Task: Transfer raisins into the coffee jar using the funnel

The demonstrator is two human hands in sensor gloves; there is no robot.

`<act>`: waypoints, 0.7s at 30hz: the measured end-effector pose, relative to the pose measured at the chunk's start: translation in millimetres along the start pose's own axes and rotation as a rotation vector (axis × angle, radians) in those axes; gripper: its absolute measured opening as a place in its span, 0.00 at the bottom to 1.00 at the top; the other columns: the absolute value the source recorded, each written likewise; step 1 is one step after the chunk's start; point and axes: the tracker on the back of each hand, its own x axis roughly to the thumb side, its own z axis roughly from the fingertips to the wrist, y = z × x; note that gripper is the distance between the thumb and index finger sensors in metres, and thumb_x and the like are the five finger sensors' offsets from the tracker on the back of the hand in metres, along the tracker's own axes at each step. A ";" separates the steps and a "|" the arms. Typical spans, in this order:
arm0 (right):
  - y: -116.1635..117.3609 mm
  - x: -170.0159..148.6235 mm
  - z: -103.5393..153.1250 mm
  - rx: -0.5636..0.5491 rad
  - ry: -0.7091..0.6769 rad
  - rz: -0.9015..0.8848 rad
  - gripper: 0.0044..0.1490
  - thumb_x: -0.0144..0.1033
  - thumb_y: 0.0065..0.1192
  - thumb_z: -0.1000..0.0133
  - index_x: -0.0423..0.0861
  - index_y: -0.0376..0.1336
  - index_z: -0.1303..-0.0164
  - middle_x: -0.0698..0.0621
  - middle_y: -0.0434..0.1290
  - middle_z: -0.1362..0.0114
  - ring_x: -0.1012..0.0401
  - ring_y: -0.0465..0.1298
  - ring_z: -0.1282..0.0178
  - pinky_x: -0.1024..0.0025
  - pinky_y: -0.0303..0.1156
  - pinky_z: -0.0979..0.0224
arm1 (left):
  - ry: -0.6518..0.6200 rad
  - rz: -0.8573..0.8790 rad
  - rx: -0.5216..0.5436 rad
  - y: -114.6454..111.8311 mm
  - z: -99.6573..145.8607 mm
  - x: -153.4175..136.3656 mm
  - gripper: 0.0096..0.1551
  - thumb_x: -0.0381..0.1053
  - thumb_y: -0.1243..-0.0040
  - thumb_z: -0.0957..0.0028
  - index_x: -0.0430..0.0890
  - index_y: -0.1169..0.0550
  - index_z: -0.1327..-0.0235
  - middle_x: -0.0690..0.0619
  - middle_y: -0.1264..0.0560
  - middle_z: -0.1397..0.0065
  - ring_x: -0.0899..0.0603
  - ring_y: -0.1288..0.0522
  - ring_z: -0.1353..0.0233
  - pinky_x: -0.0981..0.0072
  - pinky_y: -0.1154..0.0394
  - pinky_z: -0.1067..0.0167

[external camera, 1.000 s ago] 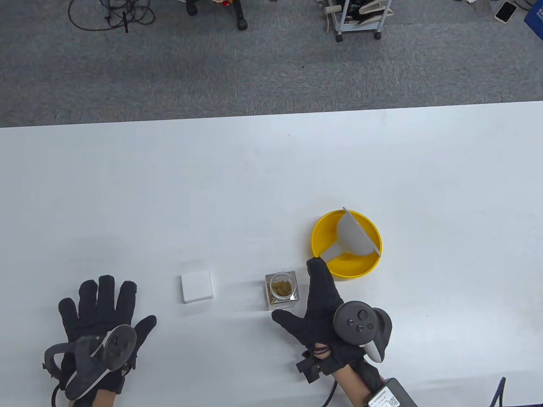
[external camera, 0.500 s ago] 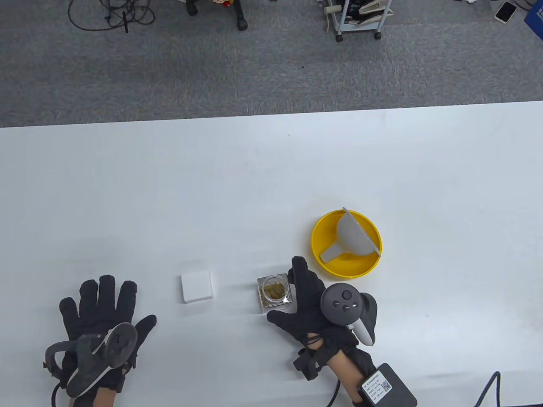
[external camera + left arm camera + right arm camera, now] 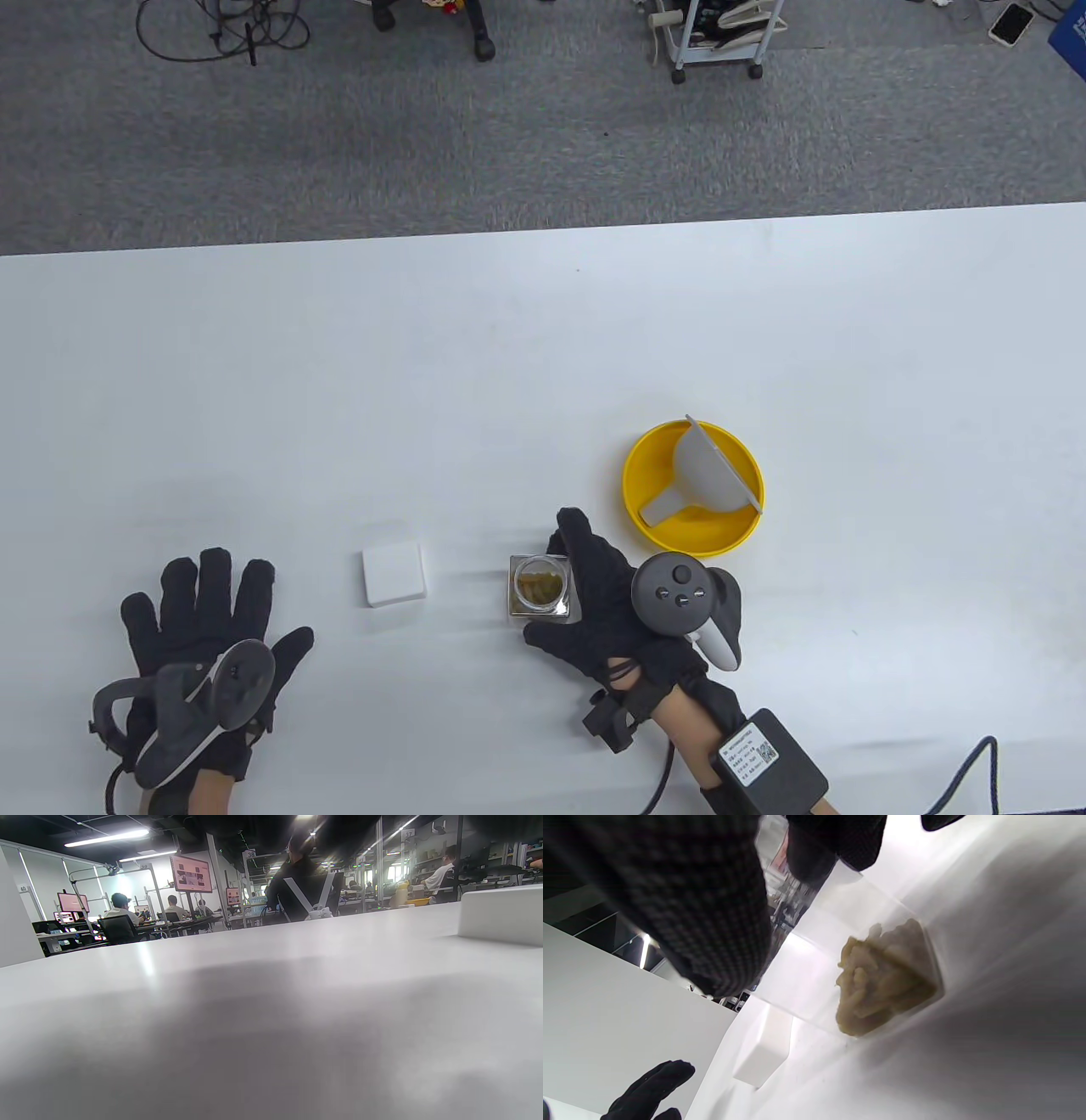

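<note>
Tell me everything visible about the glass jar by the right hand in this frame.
The jar is small, square-sided and of clear glass, standing upright on the white table with its round mouth open and no lid on it. A shallow heap of yellowish-green raisins lies at its bottom. The right hand grips it, fingers on the far side and thumb on the near side. It stands between the white square block and the yellow bowl.

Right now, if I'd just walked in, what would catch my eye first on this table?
Probably the bright yellow bowl right of centre, with a grey funnel lying on its side in it. Just left of it, the right hand wraps around a small clear jar holding raisins. The left hand rests flat at the near left, beside a white square lid.
</note>
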 end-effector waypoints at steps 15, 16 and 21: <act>-31.1 14.2 24.8 0.011 -0.080 -0.087 0.61 0.46 0.90 0.61 0.46 0.51 0.28 0.38 0.58 0.17 0.39 0.64 0.18 0.30 0.56 0.21 | -0.082 0.068 -0.033 1.9 -2.3 8.2 0.51 0.81 0.48 0.58 0.62 0.40 0.20 0.50 0.47 0.11 0.33 0.48 0.14 0.27 0.50 0.23; -33.5 15.5 26.8 0.012 -0.088 -0.096 0.61 0.46 0.91 0.61 0.46 0.51 0.28 0.37 0.58 0.17 0.39 0.64 0.19 0.30 0.56 0.21 | -0.093 0.081 -0.044 1.7 -3.2 9.1 0.51 0.80 0.47 0.58 0.62 0.40 0.20 0.50 0.46 0.11 0.33 0.48 0.14 0.27 0.50 0.23; -47.2 20.9 39.9 0.020 -0.125 -0.130 0.61 0.46 0.90 0.61 0.45 0.51 0.28 0.38 0.60 0.18 0.39 0.67 0.20 0.29 0.57 0.22 | -0.063 0.047 -0.070 7.0 -7.8 20.2 0.51 0.79 0.44 0.58 0.60 0.39 0.21 0.49 0.40 0.12 0.33 0.41 0.16 0.29 0.44 0.23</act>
